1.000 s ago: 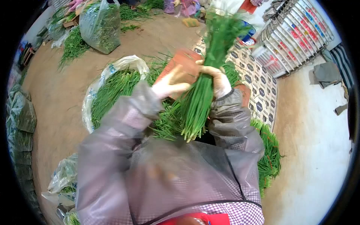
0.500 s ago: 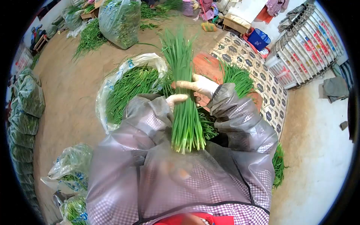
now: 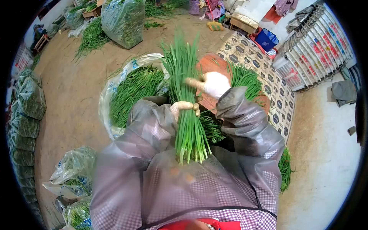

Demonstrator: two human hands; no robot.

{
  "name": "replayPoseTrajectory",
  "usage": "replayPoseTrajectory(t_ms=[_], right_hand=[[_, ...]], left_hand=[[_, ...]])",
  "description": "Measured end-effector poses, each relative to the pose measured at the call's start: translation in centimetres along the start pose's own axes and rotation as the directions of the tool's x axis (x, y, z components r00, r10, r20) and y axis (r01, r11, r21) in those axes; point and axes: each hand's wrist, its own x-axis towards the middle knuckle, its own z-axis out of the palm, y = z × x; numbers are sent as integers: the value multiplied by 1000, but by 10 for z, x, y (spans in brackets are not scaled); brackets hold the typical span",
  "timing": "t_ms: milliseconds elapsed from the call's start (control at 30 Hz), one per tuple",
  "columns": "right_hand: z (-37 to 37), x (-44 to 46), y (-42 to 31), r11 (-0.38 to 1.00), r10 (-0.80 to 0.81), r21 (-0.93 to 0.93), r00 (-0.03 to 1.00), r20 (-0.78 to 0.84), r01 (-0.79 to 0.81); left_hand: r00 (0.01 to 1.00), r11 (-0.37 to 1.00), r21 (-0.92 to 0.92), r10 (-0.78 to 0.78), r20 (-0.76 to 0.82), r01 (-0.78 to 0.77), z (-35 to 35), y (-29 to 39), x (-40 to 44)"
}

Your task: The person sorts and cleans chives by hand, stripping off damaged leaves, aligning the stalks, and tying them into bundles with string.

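Note:
My left hand point(image 3: 183, 108), in a pale glove, is wrapped round a bunch of long green stalks point(image 3: 191, 134) held upright in front of my chest, with the pale cut ends pointing down toward me. My right hand point(image 3: 212, 83), also gloved, is at the right side of the bunch above the left one; its extended finger is blurred against the leaves, and its other fingers are partly hidden. Behind it lies a reddish-brown board point(image 3: 214, 63) with another green bunch point(image 3: 246, 81) on its right part.
An open plastic bag of greens point(image 3: 136, 90) stands at the left, a big full bag point(image 3: 122, 25) behind it. Filled bags point(image 3: 27, 126) line the far left. A patterned mat point(image 3: 274, 96), a blue basket point(image 3: 266, 39) and a white rack point(image 3: 314, 46) are at the right.
Over the last second the bunch has swung from tilted to upright and left. My left hand, apart from it at first, has closed round it; my right hand has loosened from it.

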Motion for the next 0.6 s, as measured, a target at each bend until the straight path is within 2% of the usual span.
replayPoseTrajectory(t_ms=[33,100,167,200,267,300,367,400,467,500,567,600], right_hand=[[-10,2,0,997,26,-65,996,-85,-31],[-13,3,5,991,-49,102,948,-313,85],[-3,7,0,953,-240,67,872,-427,296],[16,23,7,930,-355,-83,819,-450,357],[25,33,2,924,-349,-263,891,-289,277],[25,39,1,911,-321,-339,918,-232,233],[26,67,27,932,-283,-331,867,-410,147],[16,78,39,956,-193,-288,861,-471,57],[-8,87,60,990,-36,-133,829,-558,-47],[-15,95,73,998,-47,-59,790,-611,14],[-35,92,76,992,-127,-100,699,-704,80],[-39,93,82,992,-128,-102,697,-706,80]], left_hand=[[996,995,42,93,-4,-93,2,0,1],[995,994,42,100,-8,-100,-4,2,2],[996,996,-11,-85,-13,84,-10,4,5],[996,996,-11,-91,-12,91,-7,3,9],[999,998,59,10,38,-12,0,-1,13],[999,998,60,4,41,-7,-4,-2,14],[996,992,95,73,58,-78,-13,-7,16],[997,990,119,81,9,-81,0,-7,13],[996,989,120,86,28,-89,0,-5,14],[995,988,120,93,44,-97,0,-4,14],[995,990,106,85,57,-91,-2,-3,15],[995,993,92,71,68,-77,-3,-3,16]])
